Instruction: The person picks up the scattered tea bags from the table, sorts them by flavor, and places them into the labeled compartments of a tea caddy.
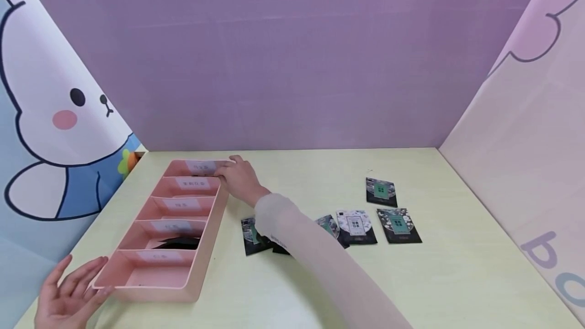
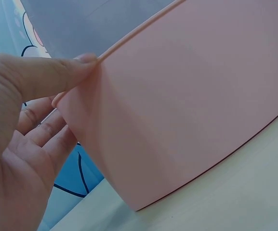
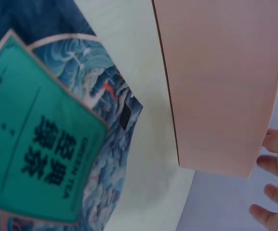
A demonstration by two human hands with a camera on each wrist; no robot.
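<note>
A pink box with several compartments [image 1: 206,258] stands at the left of the table, a labelled strip on each compartment. My left hand [image 1: 73,293] holds its near left corner; in the left wrist view the thumb [image 2: 73,72] lies on the rim and the other fingers are round the side. At the far right corner my right hand [image 1: 242,179] grips the rim, partly cut off in the right wrist view. Dark packets [image 1: 180,243] lie in the second compartment from the front. Beside the box is a green tea sachet [image 3: 47,130], close up in the right wrist view.
Right of the box lie more sachets: one with a white label [image 1: 356,226], one with a floral pattern [image 1: 399,225] and one farther back [image 1: 381,191]. My right forearm hides some others. A purple panel [image 1: 292,65] and printed side walls enclose the table.
</note>
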